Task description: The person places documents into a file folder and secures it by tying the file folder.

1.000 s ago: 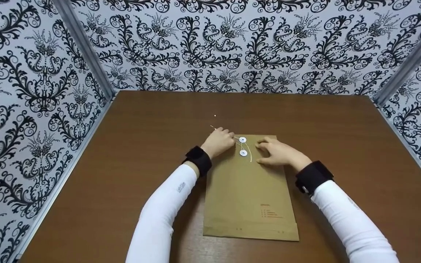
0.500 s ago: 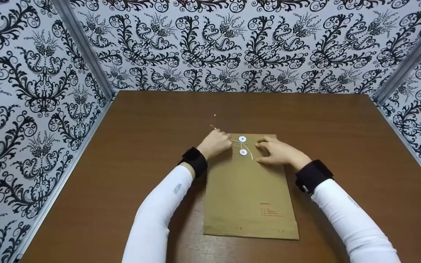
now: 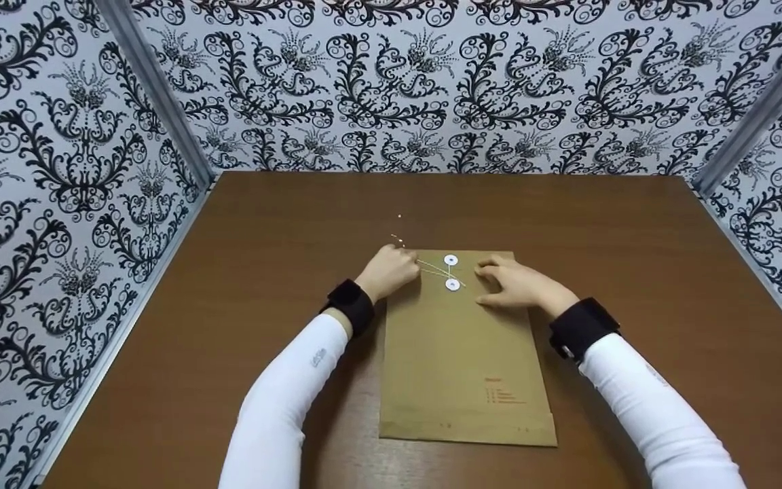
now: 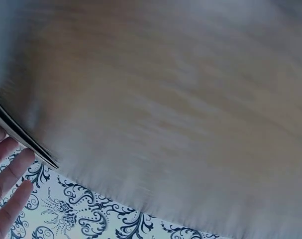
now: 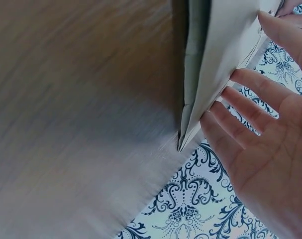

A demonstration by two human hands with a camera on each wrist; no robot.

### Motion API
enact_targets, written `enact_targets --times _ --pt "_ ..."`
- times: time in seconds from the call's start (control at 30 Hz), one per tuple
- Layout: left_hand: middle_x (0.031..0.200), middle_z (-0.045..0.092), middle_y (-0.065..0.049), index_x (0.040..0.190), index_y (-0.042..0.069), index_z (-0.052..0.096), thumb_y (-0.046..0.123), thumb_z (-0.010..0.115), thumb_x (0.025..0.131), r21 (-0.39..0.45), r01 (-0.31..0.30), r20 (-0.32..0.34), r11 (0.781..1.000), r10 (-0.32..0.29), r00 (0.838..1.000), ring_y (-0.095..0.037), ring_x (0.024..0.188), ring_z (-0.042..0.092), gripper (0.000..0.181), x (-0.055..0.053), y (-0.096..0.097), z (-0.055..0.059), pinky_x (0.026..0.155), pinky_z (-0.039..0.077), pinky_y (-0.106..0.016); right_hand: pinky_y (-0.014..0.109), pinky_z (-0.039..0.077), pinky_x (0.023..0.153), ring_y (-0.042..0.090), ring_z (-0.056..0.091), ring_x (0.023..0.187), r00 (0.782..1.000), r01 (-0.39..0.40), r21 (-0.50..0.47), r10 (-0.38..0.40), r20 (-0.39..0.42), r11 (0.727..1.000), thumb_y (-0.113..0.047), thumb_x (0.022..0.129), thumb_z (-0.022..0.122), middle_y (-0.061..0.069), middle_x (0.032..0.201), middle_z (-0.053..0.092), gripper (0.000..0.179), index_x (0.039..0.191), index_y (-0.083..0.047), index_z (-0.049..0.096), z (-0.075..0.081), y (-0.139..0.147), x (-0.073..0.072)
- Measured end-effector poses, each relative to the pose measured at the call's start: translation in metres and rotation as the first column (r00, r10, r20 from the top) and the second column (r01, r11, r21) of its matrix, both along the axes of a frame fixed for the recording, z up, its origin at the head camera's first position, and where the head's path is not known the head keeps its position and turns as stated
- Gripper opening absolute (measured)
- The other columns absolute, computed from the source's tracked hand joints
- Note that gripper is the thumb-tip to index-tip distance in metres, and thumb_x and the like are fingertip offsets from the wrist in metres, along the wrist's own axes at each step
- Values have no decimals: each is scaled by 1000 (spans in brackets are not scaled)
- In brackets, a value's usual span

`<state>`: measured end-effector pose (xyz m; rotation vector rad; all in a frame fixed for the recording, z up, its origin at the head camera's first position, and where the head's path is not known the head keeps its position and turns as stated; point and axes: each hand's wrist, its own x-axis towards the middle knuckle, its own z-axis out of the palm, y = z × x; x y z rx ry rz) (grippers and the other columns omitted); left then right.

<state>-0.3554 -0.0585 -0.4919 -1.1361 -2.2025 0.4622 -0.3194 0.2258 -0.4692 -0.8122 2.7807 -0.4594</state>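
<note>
A brown paper envelope (image 3: 462,353) lies flat on the table, with two white button discs near its far end, the upper disc (image 3: 451,260) and the lower disc (image 3: 453,284). Thin string (image 3: 435,267) stretches from the discs to my left hand (image 3: 391,272), which pinches it at the envelope's far left edge. In the left wrist view, the fingers (image 4: 14,169) show beside the envelope's edge. My right hand (image 3: 516,282) rests its spread fingertips on the envelope, right of the discs; in the right wrist view, the fingers (image 5: 250,119) are fairly straight against the paper.
The brown wooden table (image 3: 282,272) extends around the envelope. A patterned back wall (image 3: 404,88) and a patterned left wall (image 3: 72,204) border it. Small bright specks (image 3: 400,238) show on the tabletop beyond the left hand.
My left hand has moved left and slightly nearer, drawing the string away from the discs. The string's loose end has slid up toward the lower disc. The right hand has stayed put.
</note>
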Motion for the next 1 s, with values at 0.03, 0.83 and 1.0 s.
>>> enact_targets --times 0.03,0.83,1.0 --pt "79 72 7 72 23 76 19 64 89 5 5 -14 1000 -5 1000 -8 67 68 22 0 0 0 58 51 -25 58 41 116 48 45 142 1000 3 -3 -3 5 1000 -32 95 70 28 153 45 64 145 5 52 0 0 1" --pt "68 68 10 70 21 68 15 66 90 -46 117 -65 992 -120 991 -6 56 61 21 23 -15 2 52 47 -23 58 39 119 48 44 144 1000 12 2 -12 10 1000 -34 94 70 27 156 43 69 147 5 50 1 -1 0" --pt "68 68 11 70 22 69 19 68 90 -48 142 -57 989 -144 988 -6 57 61 20 34 -15 1 50 46 -23 58 39 118 49 45 142 1000 -2 -10 2 3 1000 -33 94 71 29 154 44 67 145 7 52 -1 0 -1"
